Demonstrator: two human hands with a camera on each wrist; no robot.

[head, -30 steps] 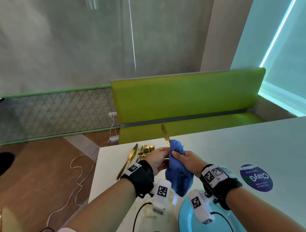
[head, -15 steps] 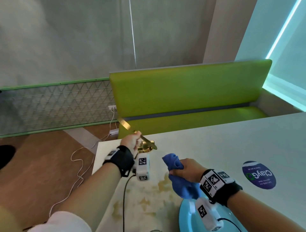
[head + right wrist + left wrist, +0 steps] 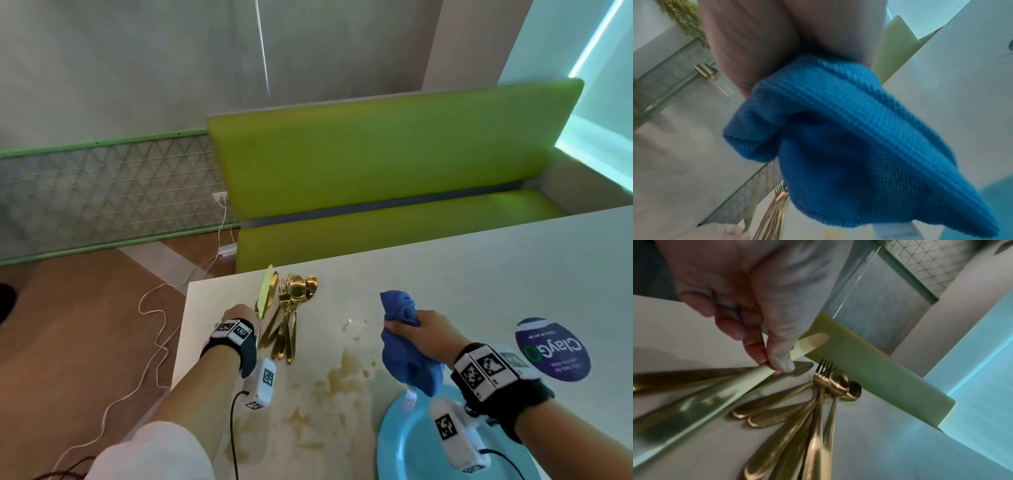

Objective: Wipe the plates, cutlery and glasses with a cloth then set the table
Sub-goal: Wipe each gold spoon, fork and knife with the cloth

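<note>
pinching the shiny gold table knife (image 3: 764, 369) between thumb and curled fingers (image 3: 754, 352), the left hand (image 3: 239, 317) grips it about where the handle meets the blade, low over the far left corner of the white desk (image 3: 479, 274). the knife's long axis runs away from the person: its rounded blade tip (image 3: 265, 291) points toward the green bench seat (image 3: 394, 164), tilted up a little, and the handle trails back under the wrist. it sits just left of the pile of gold cutlery (image 3: 291, 318), where another knife, forks and spoons lie with their heads toward the bench and handles fanning back; whether the held knife touches the pile i cannot tell.

the right hand (image 3: 424, 329) has its fingers curled round the bunched blue waffle-weave cloth (image 3: 404, 353), holding it above the desk well apart from the knife, its lower end hanging over the rim of the round light blue plate (image 3: 404, 445) at the near edge.

as a judgement, the task is at the cutlery-wiping stage: this knife looks about to be set down with the others, and how many of them are already wiped cannot be told. no glasses are in view, nothing is laid out as a place setting, and brownish smears (image 3: 346, 373) mark the desk between the hands.
</note>
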